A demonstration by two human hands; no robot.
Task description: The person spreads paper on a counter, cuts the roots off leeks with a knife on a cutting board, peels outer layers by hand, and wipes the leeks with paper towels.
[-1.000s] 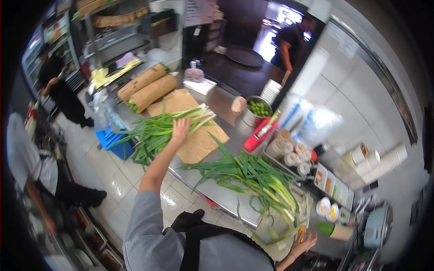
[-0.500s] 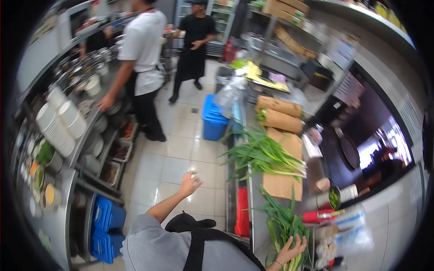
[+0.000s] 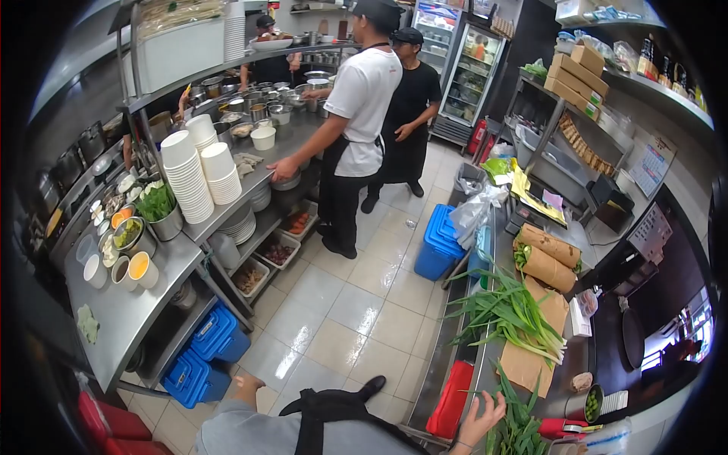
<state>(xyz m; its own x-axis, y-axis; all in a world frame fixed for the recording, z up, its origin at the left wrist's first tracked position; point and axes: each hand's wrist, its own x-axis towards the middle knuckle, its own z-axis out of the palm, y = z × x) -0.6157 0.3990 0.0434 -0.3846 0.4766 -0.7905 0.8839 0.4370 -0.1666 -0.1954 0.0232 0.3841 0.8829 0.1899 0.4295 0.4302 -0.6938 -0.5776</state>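
The right hand (image 3: pixel 481 419) is open, fingers spread and slightly bent, gripping nothing, beside a bunch of long green leafy stalks (image 3: pixel 522 419); contact cannot be determined. The left hand (image 3: pixel 247 387) is over the floor; its opening and contents cannot be determined. A second green, white-ended bunch (image 3: pixel 522 317) lies on flat brown paper (image 3: pixel 522 370).

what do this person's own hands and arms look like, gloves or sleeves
The left hand and the right hand are both bare, without gloves. A plain grey fabric sleeve covers the left upper arm. What looks like a thin dark band crosses the right wrist.
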